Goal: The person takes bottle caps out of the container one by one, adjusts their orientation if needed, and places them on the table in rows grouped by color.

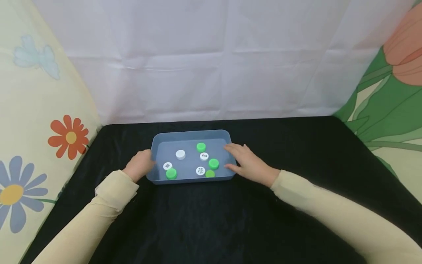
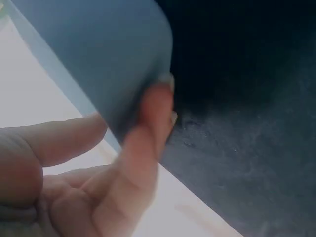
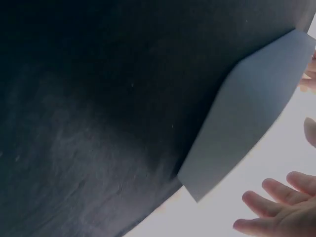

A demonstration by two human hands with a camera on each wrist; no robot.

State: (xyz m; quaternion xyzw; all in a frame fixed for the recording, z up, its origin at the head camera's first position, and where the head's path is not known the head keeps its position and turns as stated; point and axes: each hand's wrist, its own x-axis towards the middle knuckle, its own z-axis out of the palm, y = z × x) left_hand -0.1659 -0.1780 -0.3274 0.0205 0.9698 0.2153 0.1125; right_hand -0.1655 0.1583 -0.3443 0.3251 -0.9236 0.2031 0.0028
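Note:
A shallow blue-grey tray (image 1: 184, 180) lies on the black cloth in the head view. Inside it are several small round pieces: bright green discs (image 1: 213, 164), a plain white disc (image 1: 180, 154) and white discs with dark printed marks (image 1: 200, 171). My left hand (image 1: 140, 164) grips the tray's left end. In the left wrist view its thumb meets the rim and its fingers (image 2: 155, 113) bend against the outer wall. At the tray's right end is my right hand (image 1: 252, 165), thumb and fingers spread; the right wrist view shows those fingers (image 3: 261, 205) apart from the tray wall (image 3: 237, 118).
Black cloth (image 1: 204, 223) covers the table on every side of the tray. A white curtain (image 1: 211, 66) hangs along the back edge. Flower-patterned panels (image 1: 29, 110) stand at left and right.

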